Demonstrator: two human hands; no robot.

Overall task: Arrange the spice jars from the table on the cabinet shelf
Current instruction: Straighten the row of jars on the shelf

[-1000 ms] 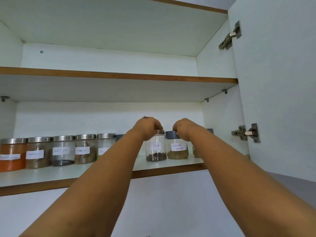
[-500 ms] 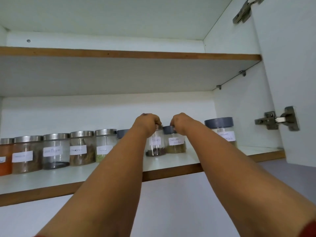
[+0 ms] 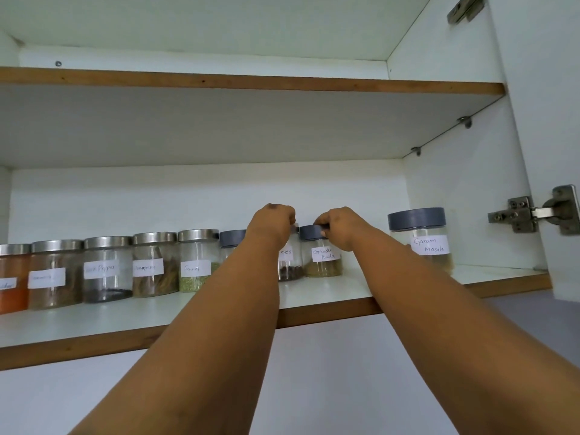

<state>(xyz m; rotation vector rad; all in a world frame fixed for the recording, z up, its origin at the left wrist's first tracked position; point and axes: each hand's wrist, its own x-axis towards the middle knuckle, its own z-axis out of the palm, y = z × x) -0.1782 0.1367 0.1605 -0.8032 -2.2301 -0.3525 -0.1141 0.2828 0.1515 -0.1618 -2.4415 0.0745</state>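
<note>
Reaching up into the cabinet, both arms extend to the lower shelf [image 3: 314,301], where each hand sits on top of one small jar. The left hand [image 3: 272,221] curls down over the lid of the cloves jar [image 3: 289,262], hiding that lid almost wholly; the right hand [image 3: 340,226] pinches the grey lid of the coriander jar [image 3: 321,257] from its right side, fingers wrapped round the rim. The two jars stand upright, side by side and touching or very nearly so, well back from the shelf's front edge and straight ahead of the hands. To their left runs a row of jars: a grey-lidded one [image 3: 230,243] half hidden behind the left forearm, then the fennel jar [image 3: 197,262] and further steel-lidded ones. To their right, apart from the pair and nearer the shelf's front, stands the larger garam masala jar [image 3: 422,240]. The relation that matters, as I judge it, is sideways: any tidying would slide the pair along the shelf, left to close on the row or right toward the big jar, and each hand is already the nearer one for its own jar.
</note>
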